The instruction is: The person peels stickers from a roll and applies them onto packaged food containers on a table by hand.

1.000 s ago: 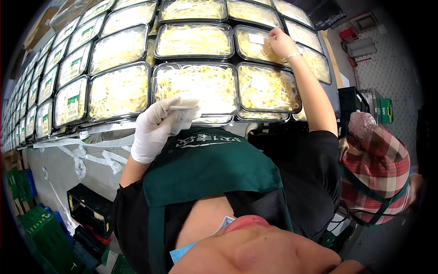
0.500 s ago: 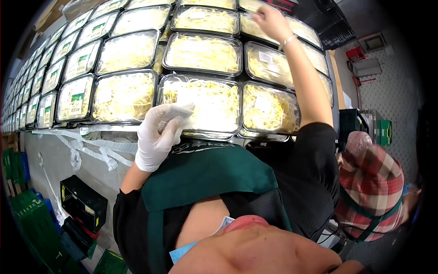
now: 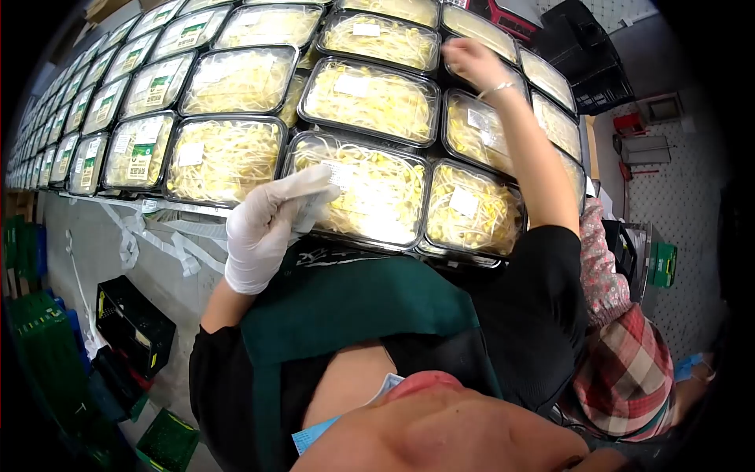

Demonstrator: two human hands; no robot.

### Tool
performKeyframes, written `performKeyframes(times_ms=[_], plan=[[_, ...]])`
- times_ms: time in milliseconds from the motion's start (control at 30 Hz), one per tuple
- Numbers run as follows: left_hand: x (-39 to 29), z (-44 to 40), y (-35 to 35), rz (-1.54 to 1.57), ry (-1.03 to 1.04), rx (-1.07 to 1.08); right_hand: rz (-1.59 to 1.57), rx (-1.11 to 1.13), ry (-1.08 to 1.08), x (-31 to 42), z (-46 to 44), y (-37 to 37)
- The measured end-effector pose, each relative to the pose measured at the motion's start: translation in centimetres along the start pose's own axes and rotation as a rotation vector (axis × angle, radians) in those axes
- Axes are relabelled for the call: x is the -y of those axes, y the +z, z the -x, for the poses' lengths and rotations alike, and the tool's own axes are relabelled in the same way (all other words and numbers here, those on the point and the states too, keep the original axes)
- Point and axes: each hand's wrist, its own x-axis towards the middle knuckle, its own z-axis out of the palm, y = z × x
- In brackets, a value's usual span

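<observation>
My left hand (image 3: 263, 232), in a white glove, is held before the front row, its fingers pinched together on a folded whitish strip (image 3: 317, 206) that shows faint print. Just behind it lies a clear-lidded black tray of bean sprouts (image 3: 370, 200). Bare and with a bracelet at the wrist, my right hand (image 3: 474, 64) reaches over the trays towards the back right. Its fingers are curled and slightly blurred; anything between them is hidden. It is closest to a sprout tray (image 3: 381, 41) with a white label on its lid.
Rows of packed sprout trays (image 3: 232, 79) stretch far left, several with green labels (image 3: 141, 161). White strapping (image 3: 185, 252) hangs at the table edge. Black (image 3: 134, 326) and green crates (image 3: 169, 440) stand on the floor at left. A person in a checked garment (image 3: 629, 370) is close on my right.
My view has shifted, so the trays appear farther right. My right hand sits lower in the picture, still over the back trays. The neighbouring person's patterned sleeve now reaches towards the table.
</observation>
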Motion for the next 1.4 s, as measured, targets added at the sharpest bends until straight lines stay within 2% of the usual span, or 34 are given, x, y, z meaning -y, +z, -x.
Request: performKeyframes(times_ms=[67,100,133,200,233,267,300,333,367,400,433,467,500,533,600,633,733,800,833,867,900,933,1000,1033,1067,1100,1133,1167,1200,1267,1300,1333,1367,1400], plan=[[0.9,-0.5,0.1,0.095,0.107,-0.066,-0.063,0.446,-0.107,8.4,6.8,4.1],[1.1,-0.5,0.4,0.064,0.103,-0.159,-0.113,0.621,-0.281,10.5,10.2,5.8],[1.7,-0.6,0.3,0.064,0.106,-0.156,-0.258,0.630,-0.538,11.5,12.8,7.0],[3.0,-0.9,-0.3,0.027,0.336,-0.225,-0.495,0.609,-0.653,11.5,14.3,8.4],[2.3,-1.6,0.3,0.260,0.475,-0.098,-0.466,0.559,-0.653,11.5,13.6,8.2],[1.6,-1.9,0.9,0.258,0.475,-0.096,-0.436,0.509,-0.652,11.5,12.3,7.6],[1.0,-2.0,1.5,0.045,0.355,-0.141,-0.306,0.339,-0.708,11.2,10.3,6.5],[0.7,-2.1,1.8,-0.167,0.233,-0.189,-0.276,0.183,-0.526,10.1,6.7,5.6],[1.4,-2.0,1.4,-0.108,0.274,-0.109,-0.050,-0.017,-0.460,9.4,2.4,3.3],[1.2,-1.6,1.1,-0.108,0.274,-0.110,0.269,-0.043,-0.298,6.4,-4.2,0.3],[0.6,-1.1,0.7,-0.090,0.126,-0.080,0.684,-0.116,-0.147,2.6,-9.9,-3.3],[0.1,-0.8,0.3,-0.074,-0.022,-0.053,0.492,-0.171,-0.289,1.0,-10.4,-4.7],[-0.2,-0.8,-0.5,-0.114,-0.021,0.050,0.851,-0.231,-0.064,-5.7,-17.2,-6.3],[-0.3,-0.8,-1.0,-0.118,-0.023,0.038,0.844,-0.140,0.096,-4.2,-15.5,-5.8],[-0.2,-0.6,-1.6,-0.529,0.135,0.115,0.876,-0.121,0.116,-6.4,-17.1,-5.3],[0.4,0.0,-1.6,-0.287,0.033,0.078,0.939,-0.135,0.150,-6.7,-17.3,-4.8],[0.3,0.5,-1.1,-0.099,-0.105,0.038,1.026,-0.150,0.324,-3.8,-13.6,-4.3],[-0.1,0.1,-0.7,-0.193,-0.091,0.096,0.886,-0.274,0.366,-7.3,-14.9,-5.8],[-1.3,-0.5,0.7,-0.040,-0.129,-0.011,0.884,-0.283,0.366,-8.0,-15.4,-5.9],[-1.9,-0.8,1.6,0.114,-0.169,-0.117,0.903,-0.235,0.259,-8.2,-15.5,-5.9],[-1.6,-0.7,1.1,0.005,-0.134,-0.057,0.921,-0.189,0.157,-8.7,-15.3,-6.4],[-0.9,-0.7,0.7,0.005,-0.127,-0.042,0.357,-0.046,0.119,-2.5,-10.7,-4.7],[0.3,-1.1,0.7,0.053,0.036,-0.015,0.010,0.230,-0.263,3.3,-4.0,-0.2],[-0.6,-1.8,2.4,0.023,0.069,-0.134,-0.031,0.435,-0.323,6.6,0.6,1.3],[0.0,-1.8,2.4,0.028,0.072,-0.112,-0.157,0.719,-0.288,9.0,4.5,2.5],[0.9,-1.6,1.8,0.052,0.129,-0.104,0.032,0.669,-0.638,9.5,7.6,3.9],[1.4,-1.6,1.7,0.074,0.183,-0.097,-0.298,0.690,-0.649,10.0,10.3,5.1],[0.7,-2.1,2.8,0.094,0.167,-0.213,-0.377,0.676,-0.589,10.4,11.8,5.5],[0.5,-2.3,3.1,0.093,0.169,-0.199,-0.455,0.661,-0.531,10.7,12.7,5.4],[0.1,-2.9,3.5,0.078,0.140,-0.121,-0.496,0.516,-0.618,10.4,12.2,4.0],[0.1,-3.5,4.4,-0.372,0.246,-0.206,-0.456,0.351,-0.786,9.1,10.2,3.5],[-0.3,-3.6,4.9,-0.368,0.247,-0.203,-0.202,0.005,-0.759,7.6,8.0,2.3],[-1.2,-3.4,5.2,-0.286,0.137,-0.123,-0.029,-0.104,-0.586,7.2,5.4,-1.4],[-2.0,-3.0,5.3,-0.204,0.025,-0.043,0.439,-0.167,-0.362,1.3,-2.6,-6.4]])
